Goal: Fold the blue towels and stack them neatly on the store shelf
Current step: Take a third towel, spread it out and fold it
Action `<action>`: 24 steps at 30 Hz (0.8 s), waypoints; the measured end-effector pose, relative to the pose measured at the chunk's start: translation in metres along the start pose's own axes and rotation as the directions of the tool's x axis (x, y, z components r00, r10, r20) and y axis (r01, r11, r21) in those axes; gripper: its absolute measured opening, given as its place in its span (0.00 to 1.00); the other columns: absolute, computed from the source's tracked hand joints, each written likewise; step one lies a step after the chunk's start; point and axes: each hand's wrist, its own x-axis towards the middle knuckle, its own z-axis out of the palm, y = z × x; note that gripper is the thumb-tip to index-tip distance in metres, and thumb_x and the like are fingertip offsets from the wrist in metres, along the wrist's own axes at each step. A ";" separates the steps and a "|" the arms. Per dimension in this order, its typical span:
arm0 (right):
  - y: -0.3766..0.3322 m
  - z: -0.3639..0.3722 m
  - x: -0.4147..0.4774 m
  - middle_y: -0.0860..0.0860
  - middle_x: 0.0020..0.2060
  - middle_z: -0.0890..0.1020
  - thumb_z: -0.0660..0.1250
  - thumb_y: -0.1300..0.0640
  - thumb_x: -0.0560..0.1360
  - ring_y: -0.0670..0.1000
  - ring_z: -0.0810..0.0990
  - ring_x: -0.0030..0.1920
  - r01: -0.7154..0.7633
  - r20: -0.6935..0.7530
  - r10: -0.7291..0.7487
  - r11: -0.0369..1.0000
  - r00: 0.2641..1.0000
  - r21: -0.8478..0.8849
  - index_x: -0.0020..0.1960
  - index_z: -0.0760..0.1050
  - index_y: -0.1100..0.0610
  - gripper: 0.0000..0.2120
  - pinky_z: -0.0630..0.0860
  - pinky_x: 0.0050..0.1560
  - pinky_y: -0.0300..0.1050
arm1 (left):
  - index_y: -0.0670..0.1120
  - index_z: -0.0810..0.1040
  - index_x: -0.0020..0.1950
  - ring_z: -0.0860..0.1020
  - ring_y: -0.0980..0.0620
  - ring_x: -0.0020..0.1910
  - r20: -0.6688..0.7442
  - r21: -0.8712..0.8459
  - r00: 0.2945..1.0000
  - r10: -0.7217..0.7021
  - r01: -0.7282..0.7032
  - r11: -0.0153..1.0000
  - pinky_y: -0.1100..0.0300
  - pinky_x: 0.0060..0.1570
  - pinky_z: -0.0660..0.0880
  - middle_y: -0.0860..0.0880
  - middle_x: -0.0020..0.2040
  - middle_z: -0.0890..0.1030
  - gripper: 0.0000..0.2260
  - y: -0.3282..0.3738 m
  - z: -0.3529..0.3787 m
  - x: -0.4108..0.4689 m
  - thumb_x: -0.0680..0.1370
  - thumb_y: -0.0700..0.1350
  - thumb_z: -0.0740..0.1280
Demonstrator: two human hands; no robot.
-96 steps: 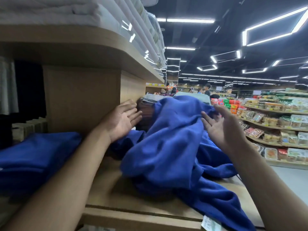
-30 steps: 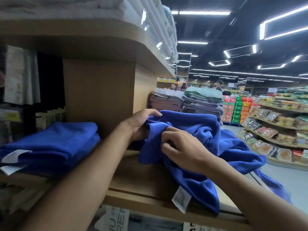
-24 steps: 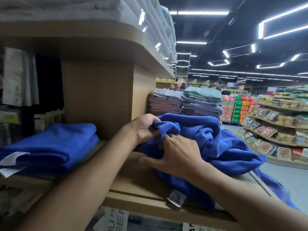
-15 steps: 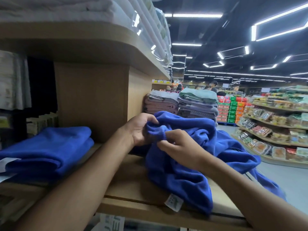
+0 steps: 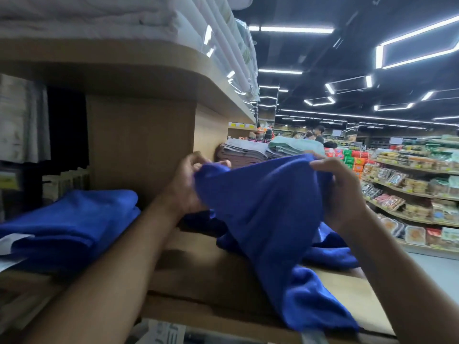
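I hold a loose blue towel (image 5: 268, 219) up above the wooden shelf (image 5: 198, 276). My left hand (image 5: 185, 184) pinches its upper left corner, and my right hand (image 5: 340, 192) grips its upper right edge. The cloth hangs between them and trails down over the shelf's front edge. More loose blue cloth (image 5: 332, 252) lies bunched on the shelf behind it. A stack of folded blue towels (image 5: 69, 224) with white tags sits on the shelf to the left.
A wooden divider (image 5: 139, 145) stands behind my left hand, under an upper shelf (image 5: 124, 70) loaded with white bedding. Grey and green folded towels (image 5: 263, 151) are stacked farther back. On the right, an aisle runs past grocery shelves (image 5: 409, 189), with people in the distance.
My hands were close together on a bunched corner of the towel. They have moved apart and lifted, and the towel's top edge is now spread between them.
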 end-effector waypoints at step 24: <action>0.023 0.003 -0.012 0.42 0.35 0.80 0.72 0.60 0.75 0.42 0.76 0.38 -0.335 0.205 0.723 0.526 0.659 -0.782 0.37 0.82 0.46 0.12 0.66 0.41 0.42 | 0.46 0.76 0.36 0.70 0.51 0.24 -0.390 0.728 0.914 0.109 0.234 0.645 0.62 0.26 0.66 0.48 0.29 0.76 0.24 -0.014 -0.020 0.029 0.81 0.63 0.58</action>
